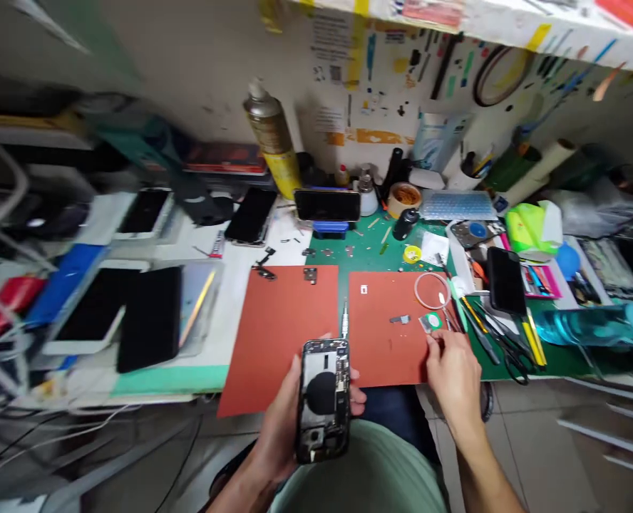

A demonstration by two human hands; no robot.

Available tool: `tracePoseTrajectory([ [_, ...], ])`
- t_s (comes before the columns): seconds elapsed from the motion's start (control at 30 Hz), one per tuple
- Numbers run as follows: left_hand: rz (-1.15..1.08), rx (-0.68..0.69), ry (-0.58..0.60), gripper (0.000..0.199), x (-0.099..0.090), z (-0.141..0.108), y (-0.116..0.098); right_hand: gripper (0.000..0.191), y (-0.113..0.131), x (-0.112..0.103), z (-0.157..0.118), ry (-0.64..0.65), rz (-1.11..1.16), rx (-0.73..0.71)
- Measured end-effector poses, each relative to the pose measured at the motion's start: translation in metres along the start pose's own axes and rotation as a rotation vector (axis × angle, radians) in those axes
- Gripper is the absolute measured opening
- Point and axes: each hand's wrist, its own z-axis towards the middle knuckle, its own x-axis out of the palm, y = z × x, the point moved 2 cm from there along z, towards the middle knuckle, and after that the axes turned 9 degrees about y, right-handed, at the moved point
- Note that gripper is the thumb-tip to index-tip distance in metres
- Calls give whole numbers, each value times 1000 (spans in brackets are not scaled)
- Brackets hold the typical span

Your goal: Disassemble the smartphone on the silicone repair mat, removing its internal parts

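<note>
My left hand [279,420] is wrapped around an opened phone [324,402], whose inside faces up with a round black patch and a small board along its right edge. Over the right orange mat, my right hand [454,370] has its fingers pinched together. Close to its fingertips lie a small packet with a green ring [431,322] and a slim metal tool [445,317]; whether the fingers grip either is hidden. A screwdriver [345,319] rests between the mats, just beyond the phone. A small grey part [400,320] lies on the right mat.
Orange mats [279,328] cover the table front. Scissors [512,356], pens and a blue bottle [589,324] stand at right. Several phones and a white tablet [89,306] lie left. Behind are a spray can [274,139] and a propped phone [327,206].
</note>
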Motion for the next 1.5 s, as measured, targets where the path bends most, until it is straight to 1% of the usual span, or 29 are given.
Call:
tracePoseTrajectory([
  [0.1,-43,147,-110,70,3,3,-1,26,-1,2,1,-9,-13,-19],
  [0.17,-71,216,-116,68,4,4,-3,30,0,1,0,-19,-27,-31],
  [0.23,-104,250,-82,68,5,4,-4,34,7,-3,-5,-40,51,-87],
  [0.27,-123,267,-68,67,4,4,-4,33,14,-6,-11,-36,158,-125],
  [0.33,-165,291,-49,63,3,6,-5,31,32,-6,-25,40,517,-174],
  [0.37,-189,291,-49,60,2,7,-4,30,43,-4,-34,118,737,-162],
  [0.43,-226,277,-55,57,0,9,-3,31,66,5,-51,278,1117,-74],
  [0.5,-236,262,-49,57,-3,11,-1,35,87,17,-63,358,1342,12],
  [0.57,-225,271,-27,57,-5,11,2,37,102,26,-69,347,1445,72],
  [0.67,-219,289,-7,59,-5,11,3,38,115,31,-68,287,1490,107],
  [0.83,-208,293,-41,66,-5,10,4,41,121,27,-68,263,1469,127],
  [0.97,-191,278,3,68,-9,11,8,44,123,27,-70,300,1471,140],
  [1.07,-190,267,30,64,-11,12,11,46,125,26,-71,312,1468,150],
  [1.17,-203,259,70,58,-10,13,11,46,128,21,-72,285,1461,140],
  [1.23,-230,256,75,55,-8,14,9,45,130,18,-73,268,1464,122],
  [1.4,-260,201,92,60,-3,13,5,41,131,16,-74,238,1441,81],
  [1.5,-252,215,83,59,1,11,4,41,132,14,-72,194,1392,71],
])
